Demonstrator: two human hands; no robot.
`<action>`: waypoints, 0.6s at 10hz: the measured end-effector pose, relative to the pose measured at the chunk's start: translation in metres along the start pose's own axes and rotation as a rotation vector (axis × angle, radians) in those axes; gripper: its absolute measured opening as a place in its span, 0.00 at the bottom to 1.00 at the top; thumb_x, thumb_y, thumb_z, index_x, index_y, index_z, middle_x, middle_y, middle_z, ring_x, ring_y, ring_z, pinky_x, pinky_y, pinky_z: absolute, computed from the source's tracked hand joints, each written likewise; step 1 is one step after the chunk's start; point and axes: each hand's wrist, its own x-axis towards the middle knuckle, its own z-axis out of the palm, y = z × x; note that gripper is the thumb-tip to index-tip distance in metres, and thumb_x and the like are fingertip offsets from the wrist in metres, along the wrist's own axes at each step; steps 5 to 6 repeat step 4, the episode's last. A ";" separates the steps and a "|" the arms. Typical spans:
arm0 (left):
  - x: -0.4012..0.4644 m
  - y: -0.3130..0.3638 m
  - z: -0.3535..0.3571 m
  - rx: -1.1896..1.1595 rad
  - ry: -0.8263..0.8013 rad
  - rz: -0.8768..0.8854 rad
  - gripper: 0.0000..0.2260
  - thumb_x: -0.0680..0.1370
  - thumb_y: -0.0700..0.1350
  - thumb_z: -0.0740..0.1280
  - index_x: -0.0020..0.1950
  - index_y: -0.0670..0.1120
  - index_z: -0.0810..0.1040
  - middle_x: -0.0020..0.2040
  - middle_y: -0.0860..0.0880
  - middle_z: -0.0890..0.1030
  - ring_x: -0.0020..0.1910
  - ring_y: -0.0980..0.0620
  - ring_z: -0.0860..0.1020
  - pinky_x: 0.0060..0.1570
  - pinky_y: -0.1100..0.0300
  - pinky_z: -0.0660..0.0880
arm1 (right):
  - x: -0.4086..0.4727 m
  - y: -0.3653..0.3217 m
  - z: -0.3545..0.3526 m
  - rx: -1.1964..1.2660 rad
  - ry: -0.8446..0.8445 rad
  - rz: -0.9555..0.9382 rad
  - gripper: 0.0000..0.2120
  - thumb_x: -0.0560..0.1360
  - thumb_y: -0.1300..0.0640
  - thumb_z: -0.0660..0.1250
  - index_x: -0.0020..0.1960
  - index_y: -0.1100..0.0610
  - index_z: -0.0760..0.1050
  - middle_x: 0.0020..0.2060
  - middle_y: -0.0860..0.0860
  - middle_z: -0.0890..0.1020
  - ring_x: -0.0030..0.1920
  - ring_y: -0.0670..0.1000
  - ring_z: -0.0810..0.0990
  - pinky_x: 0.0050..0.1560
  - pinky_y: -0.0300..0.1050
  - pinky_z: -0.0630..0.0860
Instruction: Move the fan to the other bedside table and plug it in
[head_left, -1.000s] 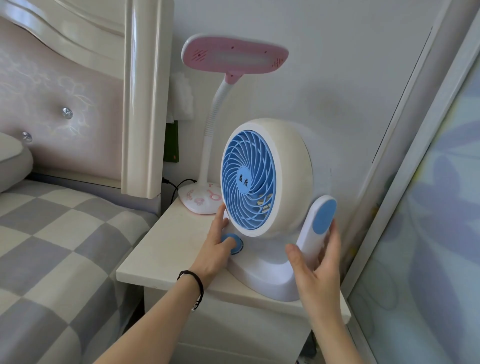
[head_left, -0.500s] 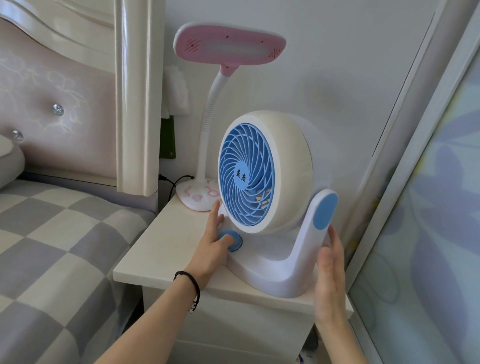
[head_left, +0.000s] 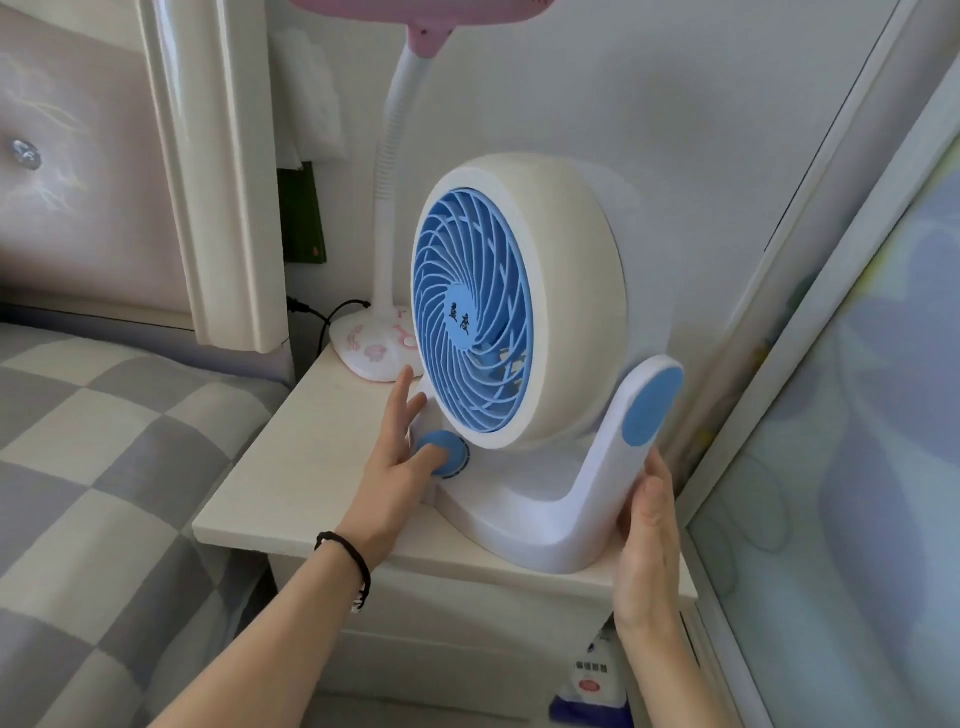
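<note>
The fan (head_left: 524, 332) stood on the bedside table (head_left: 291, 483), toward its right end and close to the wall, its blue grille turned left toward the bed (head_left: 104, 467). I had a hand on each side of its white stand because the thing is tall over a narrow base, and I judged two hands safer than one for a lift. My left hand (head_left: 400, 467) lay open against the left of the base, fingers spread and reaching along the near upright, thumb resting on the blue knob (head_left: 447, 452). My right hand (head_left: 647, 540) was flat and open too, palm pressed to the outer face of the right upright, under its blue oval cap. Neither hand had closed round anything; it was a squeeze between two palms, not a grip.

Just behind the fan the pink lamp (head_left: 384, 343) sat with its base near the grille, so I reckoned the lift should come toward me. A black cord (head_left: 332, 312) ran from the lamp's base toward the wall; whether the fan had its own lead plugged in I could not see.
</note>
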 end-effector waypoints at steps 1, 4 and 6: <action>-0.002 0.009 0.004 0.022 0.051 -0.040 0.32 0.71 0.40 0.61 0.68 0.67 0.56 0.74 0.50 0.64 0.70 0.44 0.67 0.54 0.66 0.71 | -0.001 -0.009 0.005 -0.050 0.029 0.058 0.32 0.72 0.37 0.51 0.69 0.53 0.67 0.63 0.51 0.76 0.62 0.47 0.74 0.61 0.42 0.72; -0.007 0.102 -0.009 0.076 0.141 -0.256 0.31 0.73 0.38 0.62 0.72 0.58 0.60 0.72 0.47 0.66 0.69 0.55 0.64 0.64 0.56 0.63 | 0.005 -0.084 -0.003 -0.105 0.063 0.302 0.23 0.78 0.41 0.48 0.70 0.45 0.63 0.70 0.47 0.70 0.70 0.45 0.67 0.69 0.44 0.62; -0.007 0.102 -0.009 0.076 0.141 -0.256 0.31 0.73 0.38 0.62 0.72 0.58 0.60 0.72 0.47 0.66 0.69 0.55 0.64 0.64 0.56 0.63 | 0.005 -0.084 -0.003 -0.105 0.063 0.302 0.23 0.78 0.41 0.48 0.70 0.45 0.63 0.70 0.47 0.70 0.70 0.45 0.67 0.69 0.44 0.62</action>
